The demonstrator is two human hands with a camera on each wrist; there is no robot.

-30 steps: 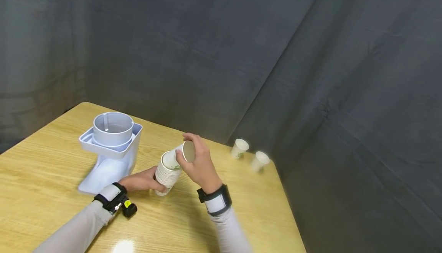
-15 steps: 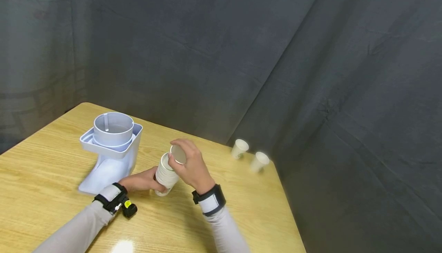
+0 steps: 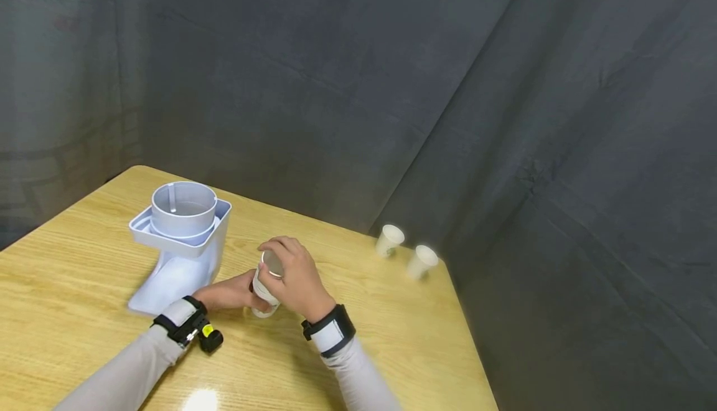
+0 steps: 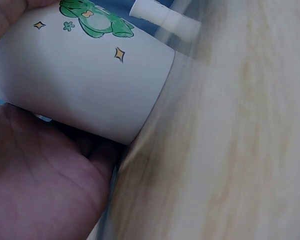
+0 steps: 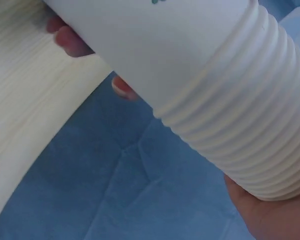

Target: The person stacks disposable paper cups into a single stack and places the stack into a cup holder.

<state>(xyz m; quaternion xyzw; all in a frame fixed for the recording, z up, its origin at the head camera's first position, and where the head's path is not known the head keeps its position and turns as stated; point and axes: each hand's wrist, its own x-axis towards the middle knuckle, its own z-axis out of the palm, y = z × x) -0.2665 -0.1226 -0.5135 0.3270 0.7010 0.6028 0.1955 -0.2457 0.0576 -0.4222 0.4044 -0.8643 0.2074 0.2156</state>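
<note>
A stack of white paper cups [image 3: 263, 312] tilts over the table in front of me. My left hand [image 3: 226, 292] grips it low down, fingers and thumb wrapped round the lower cup. A green cartoon animal decorates that paper cup [image 4: 80, 75] in the left wrist view, with its base close to the tabletop. From above, my right hand [image 3: 297, 277] holds the top paper cup [image 3: 272, 263] near its rim, its thumb on the near side. Closely nested rims of the cup stack [image 5: 240, 130] run down to my right palm [image 5: 280, 215] in the right wrist view.
On the left of the wooden table [image 3: 67, 261] stands a pale grey plastic stand [image 3: 185, 274] with a round, open-topped container [image 3: 185, 221]. Two white paper cups [image 3: 388, 244] are upright near the far right edge. A dark curtain [image 3: 313, 87] hangs behind.
My right hand has moved left and down, bringing the top cup from a tilted position partly out of the stack down into it. The left hand has kept its place.
</note>
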